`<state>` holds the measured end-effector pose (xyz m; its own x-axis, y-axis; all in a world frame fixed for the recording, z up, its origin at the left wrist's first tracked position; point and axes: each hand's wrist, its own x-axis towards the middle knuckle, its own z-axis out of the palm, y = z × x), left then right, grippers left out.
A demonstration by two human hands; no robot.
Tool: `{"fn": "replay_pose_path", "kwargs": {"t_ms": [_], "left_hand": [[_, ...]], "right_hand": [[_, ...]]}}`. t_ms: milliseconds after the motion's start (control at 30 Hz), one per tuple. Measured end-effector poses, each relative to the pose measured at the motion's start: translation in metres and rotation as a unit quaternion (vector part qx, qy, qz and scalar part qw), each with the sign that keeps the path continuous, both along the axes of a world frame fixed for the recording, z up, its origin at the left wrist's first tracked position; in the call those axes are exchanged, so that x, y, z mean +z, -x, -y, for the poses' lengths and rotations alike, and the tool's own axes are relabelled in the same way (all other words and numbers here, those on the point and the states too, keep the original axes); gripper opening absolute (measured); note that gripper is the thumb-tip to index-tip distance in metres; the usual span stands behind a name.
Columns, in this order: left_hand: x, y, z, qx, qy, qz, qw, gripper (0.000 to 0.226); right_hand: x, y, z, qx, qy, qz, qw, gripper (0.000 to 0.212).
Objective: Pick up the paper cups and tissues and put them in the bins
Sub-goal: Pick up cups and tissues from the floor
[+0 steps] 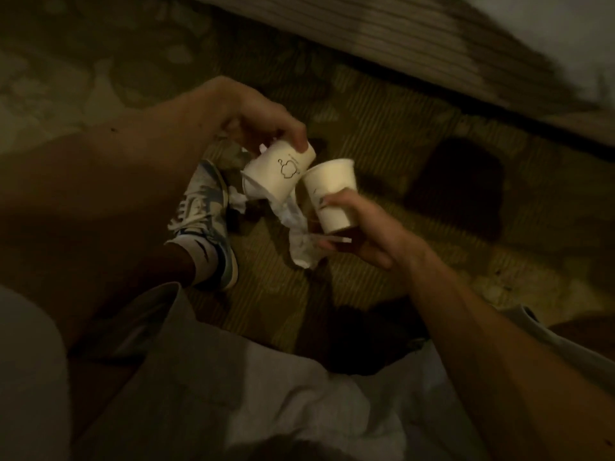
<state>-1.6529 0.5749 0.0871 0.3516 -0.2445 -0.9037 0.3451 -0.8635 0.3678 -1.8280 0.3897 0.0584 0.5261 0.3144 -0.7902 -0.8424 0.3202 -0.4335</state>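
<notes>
fingers [301,143] of left hand [263,118] curl round tipped cup [278,173], right hand [364,232] grips second cup [329,194].

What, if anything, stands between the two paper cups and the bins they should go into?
That cannot be told: no bin shows in this view. Both cups are already in hand, the left hand gripping the printed cup, the right hand the plain cup, with nothing between hand and cup.

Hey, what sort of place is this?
Likely a dim bedroom or hotel room: patterned carpet on the floor, what looks like a ribbed bed base along the top, and white bedding above it.
</notes>
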Motion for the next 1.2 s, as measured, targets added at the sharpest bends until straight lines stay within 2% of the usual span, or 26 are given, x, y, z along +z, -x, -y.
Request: {"fn": "replay_pose_path", "kwargs": {"t_ms": [67,133,233,333,400,533,633,700,800,900,933,1033,1200], "left_hand": [[0.01,-0.004,0.008,0.047,0.035,-0.003,0.998,0.064],[0.015,-0.007,0.019,0.099,0.079,0.003,0.992,0.048],[0.008,-0.014,0.029,0.182,0.123,0.046,0.974,0.038],[0.001,-0.013,0.033,0.202,0.169,0.054,0.963,0.038],[-0.002,-0.009,0.031,0.179,0.181,0.036,0.966,0.047],[-0.009,-0.002,0.028,0.122,0.153,-0.01,0.981,0.047],[-0.01,0.006,0.043,0.073,0.129,0.003,0.989,0.049],[-0.011,0.013,0.055,0.05,0.129,0.024,0.99,0.052],[-0.02,0.032,0.051,0.087,0.173,0.023,0.981,0.064],[-0.044,0.066,0.035,0.149,0.143,0.034,0.978,0.098],[-0.054,0.08,0.031,0.136,0.109,0.04,0.984,0.103],[-0.09,0.119,0.03,0.004,0.024,0.065,0.998,0.094],[-0.125,0.148,0.046,-0.131,-0.043,0.189,0.972,0.078]], "right_hand": [[0.007,-0.003,0.004,-0.085,-0.042,-0.012,0.995,0.048],[0.015,-0.004,0.007,-0.156,-0.087,-0.01,0.984,0.048],[0.023,-0.011,0.014,-0.211,-0.123,-0.001,0.97,0.054],[0.03,-0.021,0.026,-0.26,-0.144,0.005,0.955,0.055],[0.031,-0.022,0.03,-0.289,-0.113,-0.005,0.951,0.054],[0.025,-0.02,0.03,-0.269,-0.007,-0.008,0.963,0.047],[0.025,-0.022,0.028,-0.272,0.05,-0.001,0.961,0.042],[0.023,-0.024,0.025,-0.293,0.085,-0.015,0.952,0.05],[0.017,-0.025,0.018,-0.311,0.137,-0.038,0.94,0.066],[0.01,-0.025,0.015,-0.319,0.194,-0.074,0.924,0.077],[0.007,-0.025,0.014,-0.321,0.213,-0.087,0.919,0.079],[0.001,-0.027,0.011,-0.332,0.238,-0.105,0.907,0.08],[-0.007,-0.033,0.002,-0.302,0.257,-0.102,0.912,0.078]]}}
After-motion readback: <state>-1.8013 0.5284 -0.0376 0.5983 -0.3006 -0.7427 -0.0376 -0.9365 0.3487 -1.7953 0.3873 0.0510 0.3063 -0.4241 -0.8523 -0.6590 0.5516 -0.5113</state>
